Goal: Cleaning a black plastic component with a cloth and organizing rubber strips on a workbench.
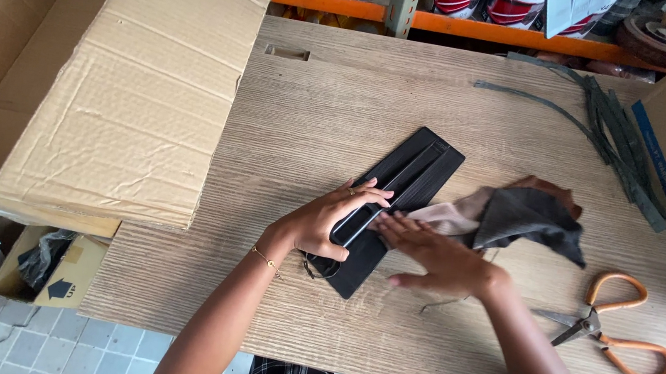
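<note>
Looking down at the wooden table, I see a long, flat black plastic piece lying near the middle. Its long side runs on a slant, from down near me on the left up to the far right, and its far end is cut square. It looks smooth and hard, with a deep groove running along its length. My left hand rests on the near part of it, with the fingers stretched out and lying flat over the groove, not curled around anything. My right hand lies just beside it, fingers spread and flat, with the tips touching the plastic edge and a soft cloth. The cloth is crumpled, dark grey with a pale tan bit and a brown bit, and it sits just right of the black piece. Near my right arm lie scissors with orange loop handles, blades open. At the far right is a bundle of thin dark strips, long and flat. A big sheet of brown cardboard, ridged and creased, covers the left end of the table.
</note>
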